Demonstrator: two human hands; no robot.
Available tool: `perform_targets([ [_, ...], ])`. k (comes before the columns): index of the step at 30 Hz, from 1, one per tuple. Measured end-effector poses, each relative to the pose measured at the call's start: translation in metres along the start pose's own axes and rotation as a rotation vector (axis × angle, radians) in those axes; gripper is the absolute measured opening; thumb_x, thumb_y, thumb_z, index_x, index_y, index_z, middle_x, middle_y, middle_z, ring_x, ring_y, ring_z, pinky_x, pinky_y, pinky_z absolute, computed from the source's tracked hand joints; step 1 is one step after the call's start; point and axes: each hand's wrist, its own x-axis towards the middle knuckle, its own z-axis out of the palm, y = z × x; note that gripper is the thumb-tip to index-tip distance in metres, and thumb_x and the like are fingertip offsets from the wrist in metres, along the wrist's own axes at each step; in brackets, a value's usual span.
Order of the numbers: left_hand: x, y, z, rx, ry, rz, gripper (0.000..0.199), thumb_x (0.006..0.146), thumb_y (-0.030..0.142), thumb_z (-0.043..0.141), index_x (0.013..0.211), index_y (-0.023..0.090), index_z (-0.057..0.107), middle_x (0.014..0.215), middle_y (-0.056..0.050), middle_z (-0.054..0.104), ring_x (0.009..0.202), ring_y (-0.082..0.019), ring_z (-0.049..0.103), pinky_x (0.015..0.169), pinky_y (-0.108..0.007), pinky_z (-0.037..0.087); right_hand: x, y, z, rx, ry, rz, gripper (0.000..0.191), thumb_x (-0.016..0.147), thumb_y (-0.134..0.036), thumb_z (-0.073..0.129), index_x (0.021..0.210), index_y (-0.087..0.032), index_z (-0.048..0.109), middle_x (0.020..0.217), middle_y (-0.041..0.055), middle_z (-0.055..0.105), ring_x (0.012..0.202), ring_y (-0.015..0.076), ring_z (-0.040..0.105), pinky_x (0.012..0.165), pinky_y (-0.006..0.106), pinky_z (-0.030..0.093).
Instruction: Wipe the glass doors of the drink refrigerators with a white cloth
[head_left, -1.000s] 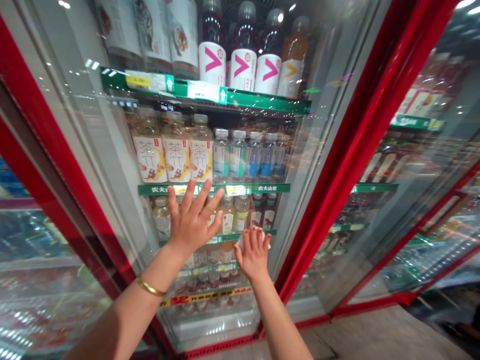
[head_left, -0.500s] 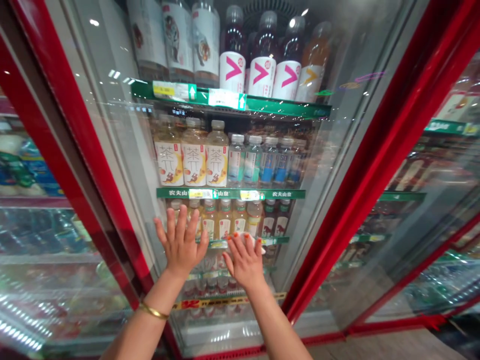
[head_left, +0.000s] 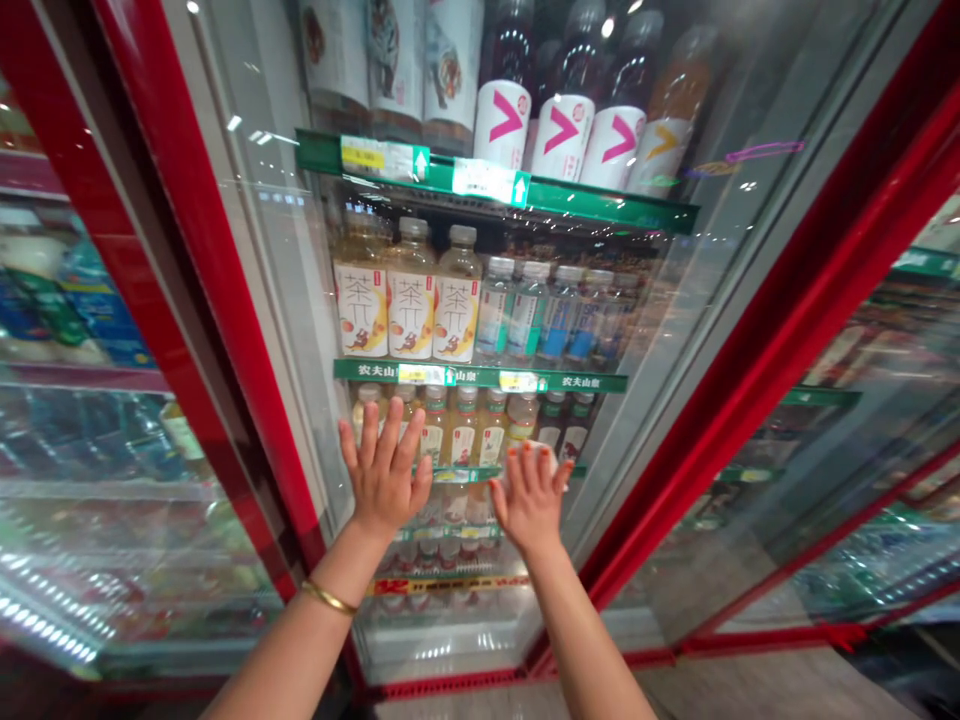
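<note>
My left hand [head_left: 385, 478] is spread flat at the glass door [head_left: 480, 640] of a red-framed drinks cooler, with nothing in it. A gold bangle [head_left: 330, 598] circles that wrist. To its right, my right hand [head_left: 532, 500] lies flat with fingers stretched out, orange on the nails. Under its fingers is a white cloth [head_left: 562, 472], mostly hidden, so its exact kind is unclear. Behind the glass at hand height stands a row of small drink bottles [head_left: 463, 435]. Above them are tea bottles [head_left: 412, 310] with white and yellow labels and blue-labelled water bottles [head_left: 555, 325].
Red door frames [head_left: 217, 270] border the glass on the left, and another red frame [head_left: 757, 320] slants on the right. The top shelf edge [head_left: 600, 205] is green, with price tags and tall bottles above. More stocked shelves [head_left: 82, 375] stand at left.
My right hand has shifted right across the glass, and the white cloth has moved with it. My left hand stays spread. The view has shifted slightly.
</note>
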Motion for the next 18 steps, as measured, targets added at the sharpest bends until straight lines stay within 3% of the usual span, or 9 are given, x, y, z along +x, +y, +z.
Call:
perform_targets([
  [3, 0.0, 0.001, 0.003, -0.001, 0.018, -0.008, 0.081, 0.102, 0.029, 0.056, 0.176, 0.032, 0.025, 0.183, -0.002, 0.026, 0.174, -0.026, 0.012, 0.143, -0.061, 0.004, 0.01, 0.052, -0.007, -0.034, 0.091, 0.398, 0.08, 0.111, -0.035, 0.037, 0.178, -0.016, -0.003, 0.186, 0.0252, 0.007, 0.174, 0.0405, -0.001, 0.129, 0.087, 0.012],
  [5, 0.0, 0.002, 0.004, 0.003, 0.037, -0.007, 0.081, 0.102, 0.029, 0.057, 0.176, 0.031, 0.026, 0.183, -0.003, 0.025, 0.174, -0.026, 0.012, 0.143, -0.06, 0.004, 0.033, 0.05, -0.005, -0.032, 0.121, 0.521, 0.08, 0.112, -0.035, 0.033, 0.178, -0.012, -0.006, 0.185, 0.0283, 0.001, 0.174, 0.0428, -0.004, 0.127, 0.089, 0.013],
  [6, 0.001, 0.002, 0.004, 0.006, 0.042, -0.004, 0.081, 0.102, 0.029, 0.057, 0.176, 0.031, 0.027, 0.183, -0.003, 0.024, 0.174, -0.025, 0.012, 0.143, -0.059, 0.004, 0.043, 0.037, -0.003, -0.027, 0.113, 0.496, 0.081, 0.111, -0.035, 0.035, 0.178, -0.012, -0.004, 0.185, 0.0281, 0.003, 0.174, 0.0427, -0.004, 0.128, 0.088, 0.013],
  [8, 0.001, 0.001, 0.003, 0.008, 0.04, 0.005, 0.081, 0.102, 0.029, 0.058, 0.176, 0.03, 0.027, 0.183, -0.002, 0.023, 0.174, -0.024, 0.012, 0.143, -0.057, 0.003, 0.046, -0.002, 0.005, -0.009, 0.036, 0.284, 0.081, 0.109, -0.038, 0.044, 0.179, -0.015, 0.011, 0.185, 0.0233, 0.017, 0.174, 0.0413, 0.0, 0.131, 0.085, 0.013],
  [10, 0.001, 0.0, 0.003, 0.005, 0.032, 0.009, 0.081, 0.102, 0.029, 0.059, 0.176, 0.031, 0.027, 0.184, -0.001, 0.022, 0.175, -0.024, 0.011, 0.143, -0.055, 0.003, 0.026, -0.036, 0.01, 0.015, -0.041, 0.028, 0.072, 0.106, -0.038, 0.052, 0.175, -0.03, 0.032, 0.181, 0.0095, 0.036, 0.174, 0.036, 0.01, 0.135, 0.077, 0.017],
  [11, 0.001, 0.0, 0.002, 0.003, 0.026, 0.009, 0.08, 0.103, 0.029, 0.058, 0.176, 0.032, 0.026, 0.184, -0.001, 0.022, 0.175, -0.024, 0.01, 0.143, -0.056, 0.003, 0.01, -0.043, 0.01, 0.013, -0.059, -0.005, 0.068, 0.105, -0.038, 0.055, 0.172, -0.037, 0.038, 0.179, 0.0023, 0.041, 0.174, 0.0311, 0.013, 0.138, 0.07, 0.019],
  [12, 0.001, 0.0, 0.002, 0.001, 0.021, 0.006, 0.08, 0.103, 0.03, 0.058, 0.176, 0.033, 0.026, 0.184, -0.001, 0.022, 0.175, -0.024, 0.011, 0.143, -0.056, 0.003, -0.007, -0.042, 0.009, 0.004, -0.055, -0.012, 0.069, 0.105, -0.037, 0.055, 0.171, -0.037, 0.038, 0.18, 0.0032, 0.04, 0.174, 0.0316, 0.012, 0.137, 0.071, 0.02],
  [15, 0.0, 0.0, 0.003, 0.002, 0.018, -0.003, 0.081, 0.103, 0.031, 0.058, 0.177, 0.034, 0.024, 0.184, -0.001, 0.023, 0.174, -0.025, 0.012, 0.143, -0.057, 0.004, -0.039, 0.001, 0.0, -0.047, -0.021, 0.151, 0.081, 0.107, -0.039, 0.05, 0.178, -0.023, 0.017, 0.186, 0.0208, 0.013, 0.174, 0.0412, -0.005, 0.128, 0.088, 0.016],
  [18, 0.0, 0.001, 0.005, 0.027, 0.036, -0.001, 0.081, 0.103, 0.031, 0.059, 0.177, 0.032, 0.025, 0.183, -0.005, 0.026, 0.174, -0.027, 0.013, 0.142, -0.06, 0.005, -0.024, 0.044, -0.002, -0.072, 0.011, 0.388, 0.086, 0.11, -0.045, 0.038, 0.178, -0.012, -0.005, 0.183, 0.0316, -0.013, 0.17, 0.048, -0.018, 0.116, 0.099, 0.013],
])
